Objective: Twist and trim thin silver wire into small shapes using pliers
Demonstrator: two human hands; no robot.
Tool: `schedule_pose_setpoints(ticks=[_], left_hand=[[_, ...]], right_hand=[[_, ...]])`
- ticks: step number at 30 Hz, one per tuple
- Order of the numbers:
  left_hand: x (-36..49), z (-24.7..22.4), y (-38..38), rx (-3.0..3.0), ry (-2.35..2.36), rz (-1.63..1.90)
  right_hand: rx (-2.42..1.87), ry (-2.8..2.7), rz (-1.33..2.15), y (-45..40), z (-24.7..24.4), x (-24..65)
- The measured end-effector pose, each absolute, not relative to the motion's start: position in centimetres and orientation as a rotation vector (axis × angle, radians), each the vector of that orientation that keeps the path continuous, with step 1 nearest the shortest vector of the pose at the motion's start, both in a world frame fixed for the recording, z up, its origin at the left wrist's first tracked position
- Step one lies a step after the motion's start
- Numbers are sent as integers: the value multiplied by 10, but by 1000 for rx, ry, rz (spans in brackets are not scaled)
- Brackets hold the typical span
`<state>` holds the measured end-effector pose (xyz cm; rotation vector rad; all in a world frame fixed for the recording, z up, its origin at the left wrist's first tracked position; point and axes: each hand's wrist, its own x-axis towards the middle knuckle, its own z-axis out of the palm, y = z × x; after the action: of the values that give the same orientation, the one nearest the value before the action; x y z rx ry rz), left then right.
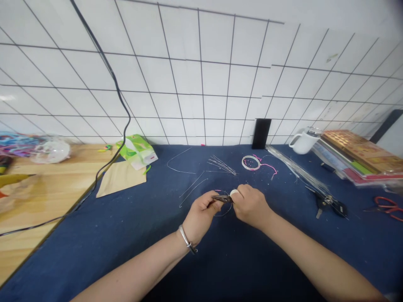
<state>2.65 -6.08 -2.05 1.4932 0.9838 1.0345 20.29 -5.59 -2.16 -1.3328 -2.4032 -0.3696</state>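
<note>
My right hand (252, 204) is closed around a pair of pliers (224, 199), with their dark jaws pointing left. A white rounded piece (233, 193) shows by the right fingers; I cannot tell what it belongs to. My left hand (199, 216), with a silver bracelet on its wrist, pinches a thin wire loop (224, 215) at the plier tips. Small pink beads (218, 190) show on the far side of that loop. The exact spot where jaws and wire meet is hidden by the fingers.
Beyond my hands lie loose wires (192, 191), a bundle of short wires (223, 165) and a white ring (251, 162) with pink beads. To the right are long wires (299, 172), keys (327, 205), red-handled scissors (388, 207), a mug (304, 141) and stacked books (355, 157).
</note>
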Motion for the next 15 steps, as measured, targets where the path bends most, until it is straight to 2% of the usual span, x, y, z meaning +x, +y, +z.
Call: schedule_pose_setpoints(ticks=[3,9,11,13,15], left_hand=[[25,-18,-60,1559,1000,1061],[16,-11,-55,1839,1008,1071],[15,-10,-54,1867,993,1070],[15,-11,-54,1862,998,1060],[16,-12,-54,1807,1015,1057]], right_hand=[[-1348,-2385,-190,-58,-18,200],[-1247,-2131,998,-64,-5,190],[-1191,-2021,1284,-65,-4,189],[-1170,-2015,1339,-64,-4,189],[-1231,-2125,1086,-63,-6,191]])
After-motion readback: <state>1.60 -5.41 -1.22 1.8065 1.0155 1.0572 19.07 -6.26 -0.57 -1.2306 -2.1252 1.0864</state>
